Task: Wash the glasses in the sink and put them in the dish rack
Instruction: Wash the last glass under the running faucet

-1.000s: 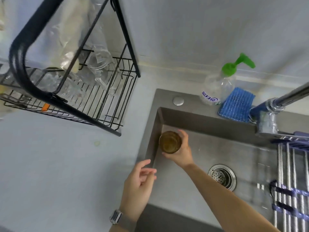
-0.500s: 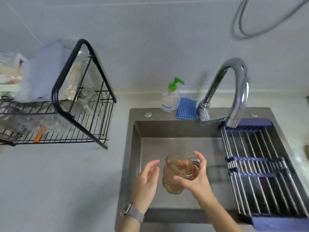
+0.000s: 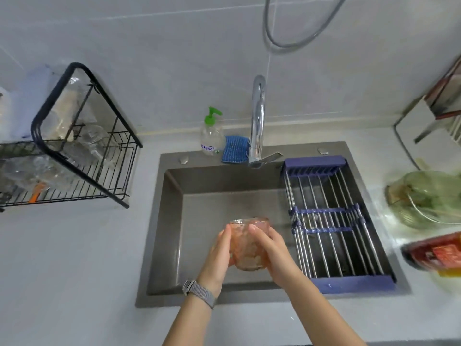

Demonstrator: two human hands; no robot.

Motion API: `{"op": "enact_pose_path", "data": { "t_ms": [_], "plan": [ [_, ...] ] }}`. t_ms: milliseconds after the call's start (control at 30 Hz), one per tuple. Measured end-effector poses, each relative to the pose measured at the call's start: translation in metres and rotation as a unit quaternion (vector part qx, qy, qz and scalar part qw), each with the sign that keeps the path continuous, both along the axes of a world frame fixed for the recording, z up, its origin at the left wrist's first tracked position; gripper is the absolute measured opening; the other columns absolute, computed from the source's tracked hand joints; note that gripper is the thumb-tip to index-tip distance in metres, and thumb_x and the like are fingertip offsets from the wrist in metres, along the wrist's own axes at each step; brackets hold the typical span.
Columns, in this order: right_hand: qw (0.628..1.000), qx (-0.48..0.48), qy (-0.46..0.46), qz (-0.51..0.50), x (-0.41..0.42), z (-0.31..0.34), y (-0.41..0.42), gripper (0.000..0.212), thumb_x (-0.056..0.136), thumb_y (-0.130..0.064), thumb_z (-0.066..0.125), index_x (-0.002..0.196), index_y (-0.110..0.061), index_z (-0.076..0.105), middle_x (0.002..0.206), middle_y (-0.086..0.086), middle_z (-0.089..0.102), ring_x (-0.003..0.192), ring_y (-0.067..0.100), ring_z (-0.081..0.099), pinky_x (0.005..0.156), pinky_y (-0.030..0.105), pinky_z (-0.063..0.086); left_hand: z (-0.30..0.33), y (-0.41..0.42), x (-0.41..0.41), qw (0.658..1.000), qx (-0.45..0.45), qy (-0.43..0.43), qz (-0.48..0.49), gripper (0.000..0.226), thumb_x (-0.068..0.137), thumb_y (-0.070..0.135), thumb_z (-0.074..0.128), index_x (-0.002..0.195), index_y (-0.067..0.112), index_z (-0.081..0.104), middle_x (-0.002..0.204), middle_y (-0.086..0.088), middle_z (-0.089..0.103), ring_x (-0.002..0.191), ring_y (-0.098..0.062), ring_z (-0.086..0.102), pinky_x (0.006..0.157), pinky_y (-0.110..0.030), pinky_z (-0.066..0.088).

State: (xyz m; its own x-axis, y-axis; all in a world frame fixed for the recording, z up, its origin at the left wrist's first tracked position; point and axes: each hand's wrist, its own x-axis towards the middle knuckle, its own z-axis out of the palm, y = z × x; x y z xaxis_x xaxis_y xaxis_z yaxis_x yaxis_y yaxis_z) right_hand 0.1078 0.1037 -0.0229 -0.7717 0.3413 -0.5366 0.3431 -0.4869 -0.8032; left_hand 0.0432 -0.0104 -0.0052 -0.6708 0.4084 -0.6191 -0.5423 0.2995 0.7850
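Holding the glass between my left hand and right hand over the sink; soap bottle label unreadable, basin open leftward.

Clear glass, smeared brownish. Matt grey sink; glossy chrome faucet. Black coated wire dish rack. Shiny steel rods in roll-up rack, blue plastic ends. Blue woven cloth. Transparent plastic soap bottle.
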Motion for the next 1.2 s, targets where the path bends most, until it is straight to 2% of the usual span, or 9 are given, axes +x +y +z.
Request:
{"op": "enact_pose_path", "data": {
  "t_ms": [200, 333, 600, 767, 867, 967, 1033, 1133, 1200],
  "plan": [
    [0.99, -0.048, -0.077, 0.112, -0.01, -0.004, 0.014, 0.069, 0.072, -0.047, 0.081, 0.114, 0.005, 0.066, 0.104, 0.022, 0.072, 0.096, 0.035, 0.07, 0.089, 0.045, 0.057, -0.003, 0.012, 0.008, 0.999, -0.039, -0.029, -0.001, 0.037, 0.102, 0.049, 0.034, 0.109, 0.031, 0.065, 0.103, 0.004, 0.074, 0.092, -0.01, 0.071, 0.077, -0.034, 0.06],
    [0.986, -0.047, -0.139, 0.082, -0.027, -0.002, 0.005, 0.063, 0.074, -0.051, 0.077, 0.108, 0.001, 0.071, 0.097, 0.015, 0.075, 0.09, 0.029, 0.073, 0.084, 0.039, 0.059, -0.005, 0.014, -0.003, 0.998, -0.037, -0.055, 0.014, 0.04, 0.095, 0.058, 0.044, 0.113, 0.029, 0.065, 0.104, 0.004, 0.075, 0.094, -0.011, 0.072, 0.087, -0.04, 0.058],
    [0.977, -0.016, -0.204, 0.065, -0.05, -0.005, 0.003, 0.061, 0.073, -0.057, 0.076, 0.099, -0.002, 0.073, 0.085, 0.009, 0.077, 0.078, 0.021, 0.075, 0.076, 0.034, 0.061, -0.02, 0.016, -0.028, 0.984, -0.04, -0.173, 0.022, 0.053, 0.088, 0.065, 0.048, 0.111, 0.022, 0.068, 0.095, -0.001, 0.077, 0.089, -0.019, 0.073, 0.075, -0.031, 0.057],
    [0.94, 0.121, -0.265, 0.179, -0.057, 0.006, 0.022, 0.069, 0.083, -0.074, 0.049, 0.105, -0.011, 0.065, 0.108, 0.004, 0.07, 0.098, 0.019, 0.068, 0.086, 0.039, 0.057, -0.03, 0.016, -0.035, 0.975, -0.009, -0.219, 0.038, 0.051, 0.079, 0.062, 0.061, 0.102, 0.018, 0.071, 0.082, -0.001, 0.075, 0.065, -0.013, 0.067, 0.056, -0.019, 0.043],
    [0.919, 0.278, -0.264, 0.09, -0.073, 0.021, 0.062, 0.063, 0.091, -0.055, 0.055, 0.131, -0.007, 0.052, 0.131, 0.01, 0.057, 0.117, 0.027, 0.057, 0.093, 0.036, 0.048, -0.034, 0.017, -0.04, 0.963, 0.015, -0.261, 0.063, 0.059, 0.065, 0.057, 0.071, 0.106, 0.015, 0.069, 0.081, -0.004, 0.074, 0.068, -0.016, 0.065, 0.061, -0.022, 0.044],
    [0.908, 0.393, -0.145, -0.022, -0.095, 0.029, 0.098, 0.059, 0.093, -0.024, 0.062, 0.146, -0.012, 0.038, 0.144, 0.006, 0.049, 0.131, 0.023, 0.046, 0.105, 0.032, 0.036, -0.035, 0.022, -0.042, 0.957, 0.016, -0.286, 0.045, 0.064, 0.054, 0.051, 0.08, 0.106, 0.015, 0.068, 0.087, -0.006, 0.073, 0.078, -0.021, 0.065, 0.066, -0.026, 0.046],
    [0.89, 0.439, -0.117, 0.03, -0.117, 0.023, 0.116, 0.057, 0.09, -0.024, 0.06, 0.143, -0.014, 0.042, 0.138, 0.005, 0.054, 0.126, 0.026, 0.05, 0.104, 0.038, 0.041, -0.033, 0.027, -0.042, 0.956, 0.02, -0.291, 0.02, 0.063, 0.051, 0.045, 0.086, 0.104, 0.016, 0.069, 0.09, -0.006, 0.072, 0.08, -0.023, 0.063, 0.065, -0.027, 0.046],
    [0.824, 0.52, -0.163, 0.155, -0.142, 0.001, 0.136, 0.055, 0.077, -0.04, 0.043, 0.117, -0.006, 0.055, 0.112, 0.012, 0.062, 0.102, 0.032, 0.058, 0.086, 0.044, 0.052, -0.033, 0.037, -0.044, 0.955, 0.027, -0.294, 0.026, 0.06, 0.048, 0.04, 0.091, 0.102, 0.022, 0.071, 0.095, -0.004, 0.069, 0.085, -0.026, 0.061, 0.067, -0.03, 0.045],
    [0.786, 0.56, -0.194, 0.175, -0.149, -0.017, 0.143, 0.041, 0.079, -0.026, 0.046, 0.112, -0.003, 0.056, 0.107, 0.014, 0.061, 0.097, 0.032, 0.055, 0.079, 0.036, 0.046, -0.033, 0.042, -0.047, 0.954, 0.044, -0.295, 0.035, 0.06, 0.051, 0.038, 0.091, 0.106, 0.023, 0.071, 0.103, -0.006, 0.068, 0.087, -0.028, 0.061, 0.067, -0.03, 0.045]
  ]
}}
